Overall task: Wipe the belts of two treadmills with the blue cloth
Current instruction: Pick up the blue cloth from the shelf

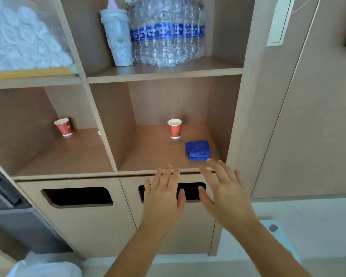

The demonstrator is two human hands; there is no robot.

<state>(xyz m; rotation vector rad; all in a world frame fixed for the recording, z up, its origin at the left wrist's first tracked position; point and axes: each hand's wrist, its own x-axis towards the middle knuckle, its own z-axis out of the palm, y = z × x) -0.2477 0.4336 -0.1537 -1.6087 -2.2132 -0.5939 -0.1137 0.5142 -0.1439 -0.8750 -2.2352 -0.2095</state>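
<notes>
Right grip [226, 192] was spread flat, fingers apart and holding nothing, its fingertips just short of the cloth [197, 150]. The cloth lay folded on the shelf [154, 154] just beyond them, probably stored at the front for easy reach. Left grip [164, 194] hovered beside the right, equally splayed and empty. A cup [174, 128] stood farther back. No treadmill showed, so wiping looked not yet begun.

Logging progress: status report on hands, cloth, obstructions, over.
Both open, empty: left hand, right hand. Folded blue cloth on shelf, just ahead of right hand. One red cup behind it, not blocking.
</notes>
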